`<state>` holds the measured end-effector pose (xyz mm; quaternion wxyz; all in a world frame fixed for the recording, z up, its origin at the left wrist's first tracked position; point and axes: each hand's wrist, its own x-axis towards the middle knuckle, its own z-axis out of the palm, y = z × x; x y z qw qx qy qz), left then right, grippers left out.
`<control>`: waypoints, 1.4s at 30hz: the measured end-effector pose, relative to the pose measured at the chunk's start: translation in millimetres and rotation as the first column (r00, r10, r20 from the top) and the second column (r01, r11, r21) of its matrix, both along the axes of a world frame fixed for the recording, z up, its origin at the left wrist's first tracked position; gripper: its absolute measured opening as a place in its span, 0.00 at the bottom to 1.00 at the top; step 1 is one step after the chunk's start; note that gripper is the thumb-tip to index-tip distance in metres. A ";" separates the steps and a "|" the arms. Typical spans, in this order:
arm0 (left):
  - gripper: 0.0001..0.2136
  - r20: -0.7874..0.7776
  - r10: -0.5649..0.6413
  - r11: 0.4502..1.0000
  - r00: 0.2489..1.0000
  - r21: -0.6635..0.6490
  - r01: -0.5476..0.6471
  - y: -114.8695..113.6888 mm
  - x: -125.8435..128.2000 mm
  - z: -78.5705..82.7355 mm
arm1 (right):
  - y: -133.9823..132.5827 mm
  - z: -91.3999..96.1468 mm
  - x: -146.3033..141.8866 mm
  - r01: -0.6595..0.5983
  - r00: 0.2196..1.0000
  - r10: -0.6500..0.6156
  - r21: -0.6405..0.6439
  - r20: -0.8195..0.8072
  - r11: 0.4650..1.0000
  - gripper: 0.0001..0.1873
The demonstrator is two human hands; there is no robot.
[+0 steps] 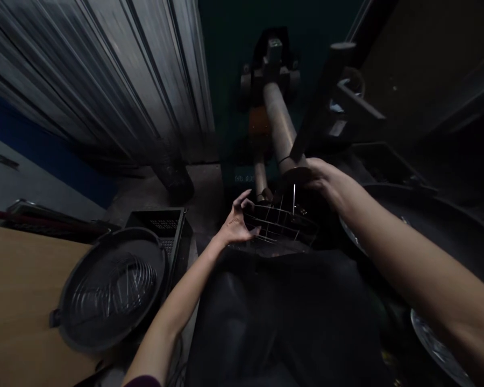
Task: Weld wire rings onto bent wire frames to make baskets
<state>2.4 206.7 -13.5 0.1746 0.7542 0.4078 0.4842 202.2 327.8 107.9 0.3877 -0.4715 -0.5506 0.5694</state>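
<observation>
A wire rack point(272, 223) of thin crossed rods is low in front of me, beneath the long upper metal arm point(281, 115) of a dark green machine that looks like a spot welder. My left hand point(237, 223) is at the rack's left side, its thumb and fingers spread apart around the edge. Whether they touch the wires I cannot make out. My right hand point(325, 174) is beside the round end of the upper arm, its fingers mostly hidden behind it. A shorter lower arm point(260, 174) shows under the upper one.
On the left, a round black pan point(80, 317) holding bent wire pieces rests near a cardboard sheet point(24, 306). Behind the pan is a dark plastic crate point(167, 228). Corrugated metal point(105, 64) rises at the back left. To the right are a large dark basin point(439, 215) and another container point(435, 344).
</observation>
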 end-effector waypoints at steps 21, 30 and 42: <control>0.18 0.317 -0.063 0.775 0.946 -0.582 0.247 -100.8 47.5 117.1 | -184.8 -6.5 111.6 -0.314 0.714 -0.417 0.789 0.563 0.527 0.20; 0.21 0.420 -0.148 0.413 0.895 -0.796 0.442 -88.6 34.6 109.0 | -219.8 -34.2 107.3 -0.471 0.570 -0.538 0.784 0.621 0.404 0.14; 0.25 -0.886 0.004 0.935 0.464 -0.161 -0.315 -94.0 60.7 15.8 | -209.2 -74.0 94.4 -0.541 0.078 -0.108 0.133 0.991 0.831 0.28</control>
